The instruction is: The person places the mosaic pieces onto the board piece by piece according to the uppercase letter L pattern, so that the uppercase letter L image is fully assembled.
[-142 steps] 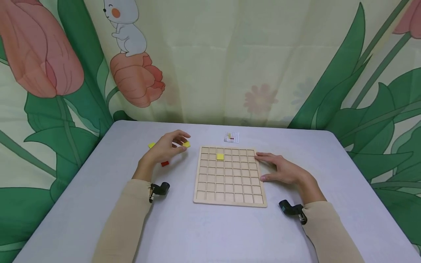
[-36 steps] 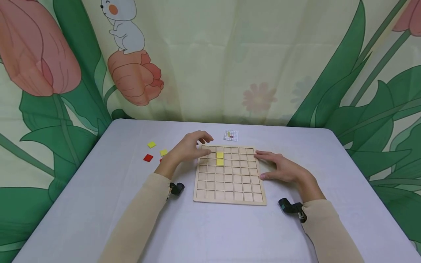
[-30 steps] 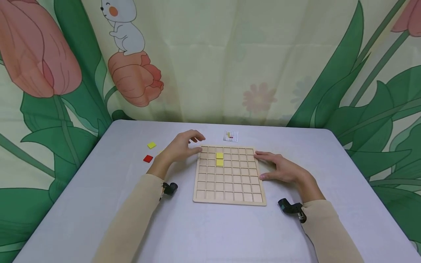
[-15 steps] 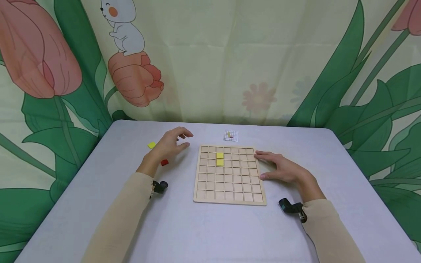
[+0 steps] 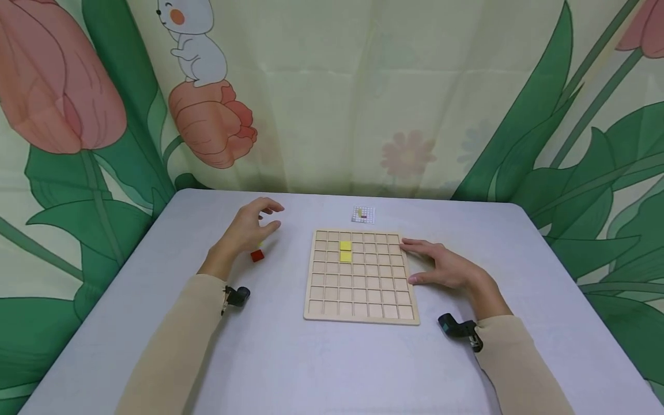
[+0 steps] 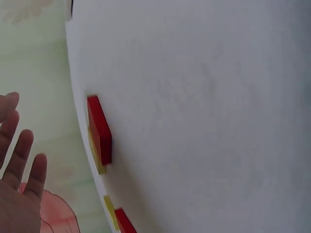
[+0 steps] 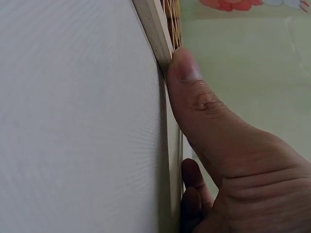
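A wooden grid board (image 5: 361, 296) lies mid-table with two yellow square tiles (image 5: 345, 251) seated one below the other in its upper cells. My left hand (image 5: 241, 233) hovers left of the board, thumb and fingers parted, holding nothing. Below it on the cloth sits a red tile (image 5: 257, 255), with a yellow tile (image 6: 95, 150) just behind it in the left wrist view. Farther along there, another yellow tile (image 6: 111, 211) and another red tile (image 6: 125, 222) show; the hand hides them in the head view. My right hand (image 5: 447, 266) rests thumb and fingertips against the board's right edge.
A small printed card (image 5: 363, 214) with a coloured grid pattern lies behind the board. White cloth covers the table (image 5: 332, 369), and a flowered curtain (image 5: 321, 132) hangs at its back edge. Each wrist carries a small black camera (image 5: 238, 296).
Over these seconds a yellow tile went from my left hand into the board, under the first one. The left hand then drew away leftward over the loose tiles. My right hand stayed put.
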Demonstrator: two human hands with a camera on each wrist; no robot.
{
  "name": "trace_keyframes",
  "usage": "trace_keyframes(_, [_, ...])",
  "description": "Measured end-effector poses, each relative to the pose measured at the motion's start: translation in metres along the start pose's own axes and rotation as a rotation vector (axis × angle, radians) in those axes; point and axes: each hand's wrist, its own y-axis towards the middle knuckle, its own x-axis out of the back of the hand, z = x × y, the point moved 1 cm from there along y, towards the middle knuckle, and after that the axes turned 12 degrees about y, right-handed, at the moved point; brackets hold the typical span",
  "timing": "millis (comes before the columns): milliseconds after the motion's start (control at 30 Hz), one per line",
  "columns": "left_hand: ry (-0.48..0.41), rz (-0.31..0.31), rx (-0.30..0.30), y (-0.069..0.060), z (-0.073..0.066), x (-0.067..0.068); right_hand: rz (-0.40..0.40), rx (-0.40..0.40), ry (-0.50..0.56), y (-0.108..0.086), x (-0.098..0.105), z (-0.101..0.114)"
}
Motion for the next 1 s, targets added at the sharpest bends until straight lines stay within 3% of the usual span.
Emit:
trace_keyframes(267, [0.036,0.017,0.038,-0.007,0.021,0.015,0.009,0.024,0.014,0.002,-0.001,0.001])
trace_keyframes(633, [0.049,0.048,0.144,-0.01,0.044,0.025,0.004,0.005,0.018,0.0,-0.001,0.002])
trace_keyframes(1000, [0.104,0.198,0.271,-0.018,0.062,0.035,0.001,-0.004,0.009,0.0,0.0,0.001])
